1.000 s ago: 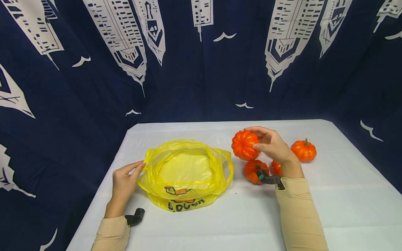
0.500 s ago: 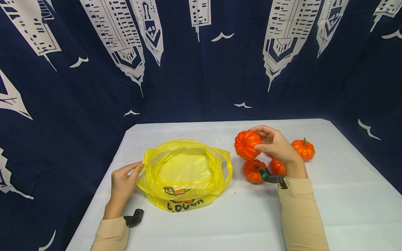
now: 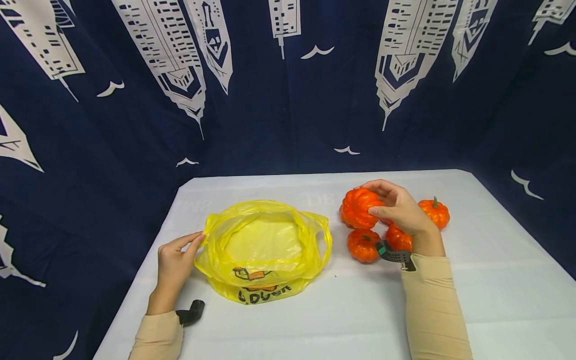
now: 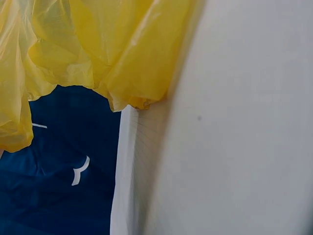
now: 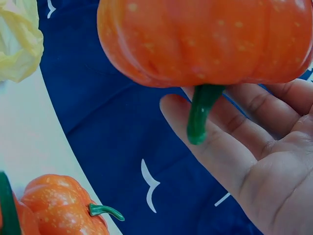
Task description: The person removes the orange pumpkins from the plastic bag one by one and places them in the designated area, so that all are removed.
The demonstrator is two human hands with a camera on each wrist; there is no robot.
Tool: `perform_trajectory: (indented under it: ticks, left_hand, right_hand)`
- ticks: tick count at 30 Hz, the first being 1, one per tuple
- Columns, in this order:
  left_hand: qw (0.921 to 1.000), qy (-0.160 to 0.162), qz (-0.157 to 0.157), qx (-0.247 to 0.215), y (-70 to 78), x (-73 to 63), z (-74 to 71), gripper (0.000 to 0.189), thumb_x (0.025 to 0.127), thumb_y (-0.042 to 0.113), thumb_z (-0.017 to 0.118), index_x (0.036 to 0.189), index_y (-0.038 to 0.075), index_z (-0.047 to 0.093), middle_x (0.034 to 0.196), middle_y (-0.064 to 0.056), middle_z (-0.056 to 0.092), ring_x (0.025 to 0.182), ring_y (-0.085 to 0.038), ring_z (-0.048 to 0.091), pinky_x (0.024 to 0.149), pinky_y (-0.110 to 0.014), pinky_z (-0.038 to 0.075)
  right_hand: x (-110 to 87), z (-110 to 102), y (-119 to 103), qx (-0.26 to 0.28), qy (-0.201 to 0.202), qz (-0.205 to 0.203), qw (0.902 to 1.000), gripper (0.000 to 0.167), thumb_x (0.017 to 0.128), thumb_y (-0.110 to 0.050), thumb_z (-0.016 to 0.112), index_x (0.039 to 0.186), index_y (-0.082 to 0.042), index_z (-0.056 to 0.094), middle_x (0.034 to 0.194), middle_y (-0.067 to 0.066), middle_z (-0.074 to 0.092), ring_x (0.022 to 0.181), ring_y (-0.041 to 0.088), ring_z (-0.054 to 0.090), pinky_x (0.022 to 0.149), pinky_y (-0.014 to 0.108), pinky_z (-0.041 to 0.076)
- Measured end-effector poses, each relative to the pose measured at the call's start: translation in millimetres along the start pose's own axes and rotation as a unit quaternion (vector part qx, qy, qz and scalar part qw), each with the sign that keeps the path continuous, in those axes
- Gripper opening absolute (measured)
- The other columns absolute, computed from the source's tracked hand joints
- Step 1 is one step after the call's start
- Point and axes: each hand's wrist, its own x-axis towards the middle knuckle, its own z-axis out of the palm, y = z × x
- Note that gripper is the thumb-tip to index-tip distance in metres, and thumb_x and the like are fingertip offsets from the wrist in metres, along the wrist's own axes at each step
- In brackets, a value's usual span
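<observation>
A yellow plastic bag (image 3: 265, 240) stands with its mouth spread wide on the white table (image 3: 288, 335). At the bag's left edge, my left hand (image 3: 175, 265) pinches the rim between thumb and fingers. The bag's crumpled film (image 4: 132, 54) fills the upper left of the left wrist view. My right hand (image 3: 400, 212) grips a small orange pumpkin (image 3: 358, 209) to the right of the bag, thumb in front and fingers over the top. In the right wrist view the held pumpkin (image 5: 205, 41) shows a green stem pointing down past the fingers (image 5: 210, 142).
Just below the held pumpkin lies another pumpkin (image 3: 363, 246). One more pumpkin (image 3: 398, 238) is partly hidden by the right wrist, and a further pumpkin (image 3: 434, 212) sits beyond the hand. A dark blue printed curtain (image 3: 288, 115) hangs behind the table.
My right hand has shifted slightly right, away from the bag, and the pumpkin in it has turned a little. The left hand keeps its pinch on the bag's rim.
</observation>
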Motion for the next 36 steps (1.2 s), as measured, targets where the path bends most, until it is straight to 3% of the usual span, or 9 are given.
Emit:
perform_trajectory:
  ticks: [4,17,26,31,36]
  left_hand:
    - [1.0,0.0,0.001,0.001,0.3,-0.1,0.4,0.017,0.074,-0.01,0.082,0.09,-0.005,0.078,0.085,-0.02,0.077,0.093,0.024,0.055,0.081,0.001,0.045]
    - [1.0,0.002,0.006,-0.007,-0.3,-0.5,0.5,0.018,0.073,-0.011,0.081,0.09,-0.006,0.078,0.085,-0.02,0.077,0.093,0.022,0.056,0.081,0.001,0.046]
    - [1.0,-0.001,0.002,-0.002,-0.8,-1.3,1.1,0.017,0.074,-0.009,0.082,0.09,-0.003,0.079,0.084,-0.018,0.077,0.091,0.02,0.057,0.081,0.001,0.046]
    - [1.0,0.0,0.003,0.008,-0.4,-0.5,1.0,0.017,0.074,-0.008,0.082,0.09,-0.003,0.079,0.085,-0.018,0.077,0.09,0.01,0.064,0.081,0.001,0.045]
    - [0.9999,0.0,0.002,0.017,-0.2,-0.1,0.7,0.017,0.074,-0.008,0.082,0.09,-0.003,0.079,0.085,-0.018,0.077,0.088,-0.002,0.07,0.081,0.001,0.045]
  right_hand:
    - [-3.3,-3,0,0.014,-0.001,-0.006,0.9999,0.039,0.091,0.01,0.059,0.126,-0.008,0.058,0.118,0.0,0.067,0.093,0.013,0.066,0.075,0.025,0.061]
    - [-11.3,-11,-2,0.011,0.001,-0.001,0.9999,0.038,0.094,0.009,0.056,0.128,-0.007,0.056,0.121,-0.001,0.066,0.103,0.012,0.066,0.084,0.026,0.06]
    - [-14.2,-16,1,-0.021,0.01,0.007,0.9997,0.043,0.095,0.006,0.057,0.137,-0.003,0.053,0.128,-0.004,0.065,0.108,0.012,0.065,0.086,0.026,0.06]
    - [-16.2,-19,0,-0.028,0.004,0.007,0.9996,0.046,0.095,0.007,0.057,0.141,0.001,0.049,0.131,-0.005,0.064,0.11,0.011,0.065,0.086,0.026,0.06]
    - [-17.1,-19,-2,-0.061,0.024,0.021,0.9976,0.048,0.095,0.003,0.061,0.141,-0.005,0.051,0.127,-0.008,0.063,0.107,0.01,0.065,0.084,0.025,0.06]
